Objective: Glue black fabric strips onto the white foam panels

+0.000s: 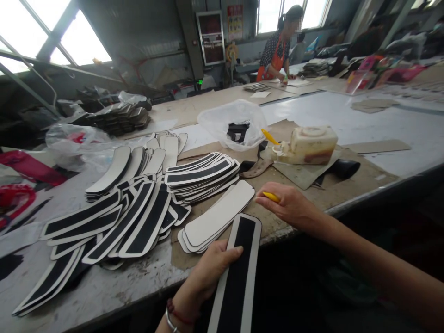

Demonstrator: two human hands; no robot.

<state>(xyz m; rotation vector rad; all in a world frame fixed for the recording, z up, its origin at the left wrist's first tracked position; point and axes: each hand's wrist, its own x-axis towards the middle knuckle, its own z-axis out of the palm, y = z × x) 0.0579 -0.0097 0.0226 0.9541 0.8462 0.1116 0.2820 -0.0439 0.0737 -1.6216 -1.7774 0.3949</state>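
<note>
My left hand (215,264) grips a long strip (243,273), black in the middle with an off-white border, its thumb across the face. The strip slants over the table's front edge and runs out of the bottom of the view. My right hand (289,203) is closed around a yellow-handled tool (271,197); the tool's working end is hidden, so its kind does not show. It hovers just beyond the strip's top end, to the right. A small stack of plain off-white strips (218,215) lies on brown sheeting, right behind the held strip.
Piles of black-centred strips (138,222) spread over the left table. Behind them lie plain curved strips (111,171). A stained plastic container (314,144) with another yellow handle (269,137) stands beside a clear bag (236,122). A person (277,51) in an orange apron works across the table.
</note>
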